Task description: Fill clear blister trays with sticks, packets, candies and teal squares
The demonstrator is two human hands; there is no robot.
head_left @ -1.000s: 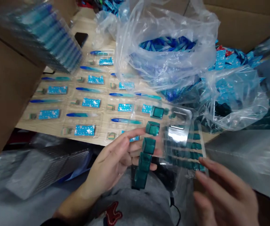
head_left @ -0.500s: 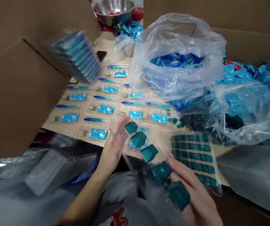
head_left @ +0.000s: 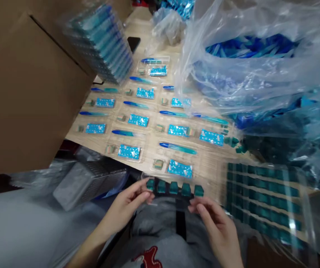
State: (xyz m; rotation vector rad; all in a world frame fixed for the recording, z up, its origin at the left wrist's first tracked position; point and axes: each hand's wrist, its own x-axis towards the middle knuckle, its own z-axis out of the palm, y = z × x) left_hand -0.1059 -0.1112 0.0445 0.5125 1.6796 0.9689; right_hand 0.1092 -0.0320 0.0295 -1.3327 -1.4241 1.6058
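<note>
Low in front of my lap is a clear plastic tray with a row of dark green faceted pieces (head_left: 173, 187) along it. My left hand (head_left: 133, 201) pinches its left end between thumb and fingers, beside the leftmost green piece. At the right end, the curled fingers and thumb of my right hand (head_left: 214, 219) hold the edge; the clear plastic there is hard to make out. Just beyond lies a filled blister tray with a blue-to-teal pen-shaped stick (head_left: 178, 148), a blue patterned packet (head_left: 180, 169) and a small striped block (head_left: 158, 163).
Several similar filled trays cover the wooden table (head_left: 151, 169). On the right is a clear stack holding rows of green pieces (head_left: 263, 182). Behind stands a plastic bag (head_left: 249, 80) of blue sticks. A cardboard box (head_left: 31, 100) and a tilted tray stack (head_left: 101, 42) are at left.
The tray of green pieces has swung from a slant to nearly level and come down towards my lap, uncovering the filled blister tray behind. My view has tilted downward.
</note>
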